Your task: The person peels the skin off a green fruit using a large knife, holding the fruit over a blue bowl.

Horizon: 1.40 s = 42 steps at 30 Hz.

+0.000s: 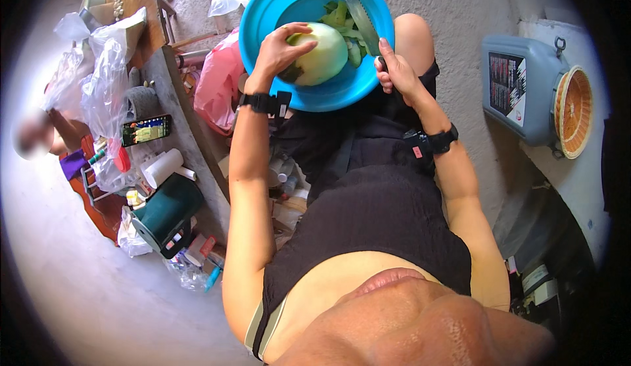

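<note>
My left hand (pixel 282 50) grips the upper left side of a large, mostly peeled, pale-green fruit or gourd (pixel 323 58). A dark green patch of skin shows at its lower left end, below my palm. It rests inside a blue plastic basin (pixel 320 101) over my lap. Strips of green peel (pixel 352 43) lie in the basin, against the fruit's right side. My right hand (pixel 400 73) is closed around the dark handle of a knife (pixel 361 18). The knife's blade, with a row of notches, points up and left over the basin, apart from the fruit.
Left of me, a cluttered ledge holds a phone (pixel 146 130), a paper roll (pixel 163 168), a dark green container (pixel 170 213) and plastic bags (pixel 106 80). A pink bag (pixel 219 82) hangs beside the basin. Rightward stand a grey-blue jug (pixel 527 90) and a woven basket (pixel 576 112).
</note>
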{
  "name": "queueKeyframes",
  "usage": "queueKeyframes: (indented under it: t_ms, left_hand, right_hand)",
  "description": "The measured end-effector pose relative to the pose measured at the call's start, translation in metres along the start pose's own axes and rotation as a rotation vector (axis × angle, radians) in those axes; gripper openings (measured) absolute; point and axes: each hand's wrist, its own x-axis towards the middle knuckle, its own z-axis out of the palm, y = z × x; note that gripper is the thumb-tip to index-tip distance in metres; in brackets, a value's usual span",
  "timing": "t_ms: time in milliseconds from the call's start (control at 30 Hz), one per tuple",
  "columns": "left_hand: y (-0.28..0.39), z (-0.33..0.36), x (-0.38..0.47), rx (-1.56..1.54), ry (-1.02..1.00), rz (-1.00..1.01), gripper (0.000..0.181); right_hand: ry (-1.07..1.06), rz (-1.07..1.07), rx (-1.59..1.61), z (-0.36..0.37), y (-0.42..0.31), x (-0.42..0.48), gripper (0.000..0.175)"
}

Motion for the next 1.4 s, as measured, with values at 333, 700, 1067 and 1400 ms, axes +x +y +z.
queueKeyframes:
  t_ms: [333,700,1067,1400]
  left_hand:
    - [0.013,0.026,-0.046,0.090,0.663,0.039,0.072]
    - [-0.007,0.110,-0.098,-0.332,0.542,-0.300,0.120]
    - [-0.030,0.059,-0.054,-0.034,0.547,-0.128,0.131]
    - [-0.045,0.012,-0.034,0.078,0.383,0.009,0.135]
  right_hand:
    - [0.141,-0.372,-0.464,-0.009,0.010,-0.003,0.050]
    - [0.232,-0.787,-0.691,0.035,-0.004,0.085,0.017]
    - [0.246,-0.745,-0.578,0.071,0.031,0.067,0.018]
    - [0.122,-0.817,-0.522,0.058,0.011,0.032,0.012]
